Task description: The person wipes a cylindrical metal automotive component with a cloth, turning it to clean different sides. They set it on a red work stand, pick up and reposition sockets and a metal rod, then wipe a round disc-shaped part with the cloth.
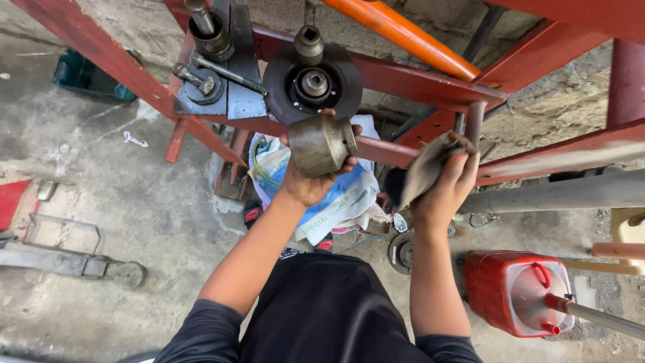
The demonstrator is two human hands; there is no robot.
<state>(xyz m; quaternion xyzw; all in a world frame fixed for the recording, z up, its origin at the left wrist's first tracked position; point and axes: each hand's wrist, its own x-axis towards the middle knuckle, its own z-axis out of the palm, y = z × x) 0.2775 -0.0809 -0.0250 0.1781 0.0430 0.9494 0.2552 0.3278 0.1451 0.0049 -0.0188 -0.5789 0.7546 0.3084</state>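
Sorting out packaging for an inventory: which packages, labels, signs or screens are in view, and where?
Woven sack: on the floor under the red frame, below the left hand; white and blue, crumpled, with printed lettering.
Red plastic jerrycan: floor at lower right, boxy, red handle and cap.
No signs or screens visible.

Concrete floor (154,208) with red jerrycan (510,292), sack (336,202).

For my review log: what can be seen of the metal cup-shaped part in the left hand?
The metal cup-shaped part is a dull grey-brown, grimy, short cylinder with a rim on its right end. It lies on its side, gripped from below by the left hand, just under the dark round disc on the red frame; contact with the disc is unclear.
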